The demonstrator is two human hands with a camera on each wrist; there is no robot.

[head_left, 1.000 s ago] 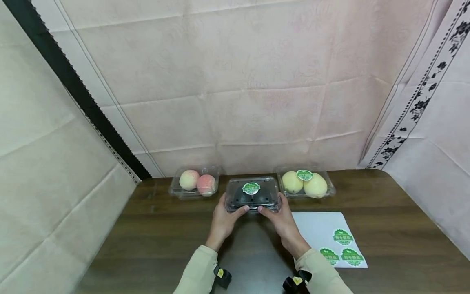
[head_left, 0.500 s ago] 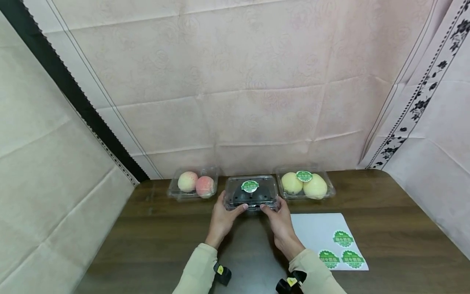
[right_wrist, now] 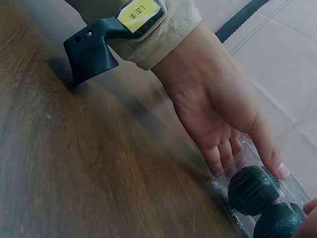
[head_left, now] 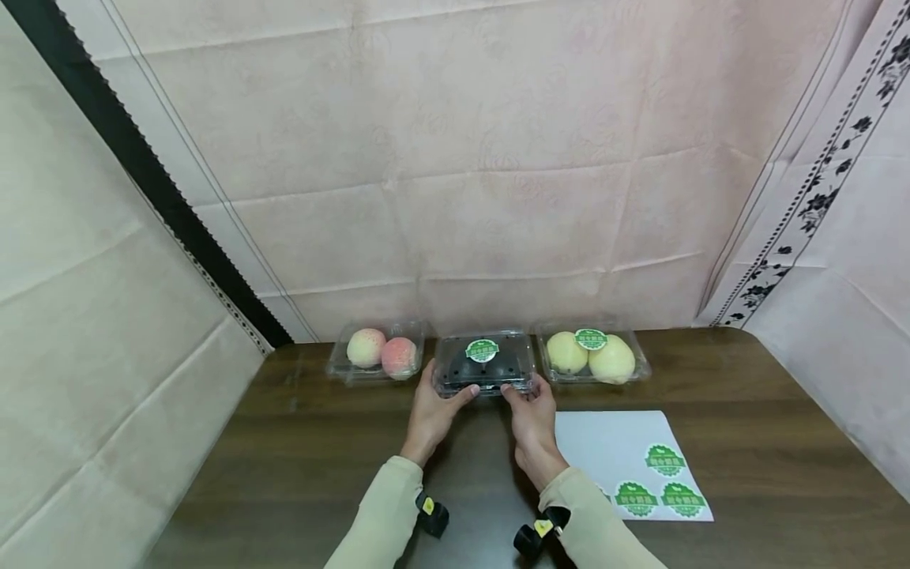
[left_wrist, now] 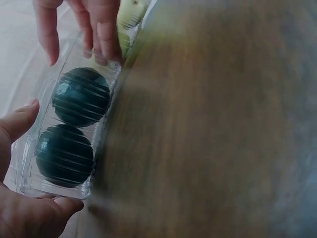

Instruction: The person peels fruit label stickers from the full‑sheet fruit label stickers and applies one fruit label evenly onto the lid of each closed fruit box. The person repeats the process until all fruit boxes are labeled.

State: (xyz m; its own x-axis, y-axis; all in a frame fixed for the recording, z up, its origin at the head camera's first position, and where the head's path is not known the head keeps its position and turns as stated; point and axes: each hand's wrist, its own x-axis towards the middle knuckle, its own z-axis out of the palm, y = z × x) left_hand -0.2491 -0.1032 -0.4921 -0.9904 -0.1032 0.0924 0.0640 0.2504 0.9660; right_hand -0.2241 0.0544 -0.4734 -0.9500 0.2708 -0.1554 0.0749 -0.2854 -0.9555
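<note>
Gripping its ends, my left hand [head_left: 431,415] and right hand [head_left: 535,427] are holding the middle box [head_left: 488,386] between two fruit boxes [head_left: 583,378] near the far edge of the table [head_left: 284,474], with room toward me.

Pale sleeves [head_left: 377,514], black mounts [head_left: 434,520]

Both sleeves are pale greenish cream, the cloth creased around the cuff [right_wrist: 171,42]. The hands [head_left: 429,419] are bare. Each angular mount bears a yellow label [right_wrist: 139,16]; the left one shows dark characters, with a screw [right_wrist: 89,33] and a dark hole [right_wrist: 77,39] nearby.
</note>
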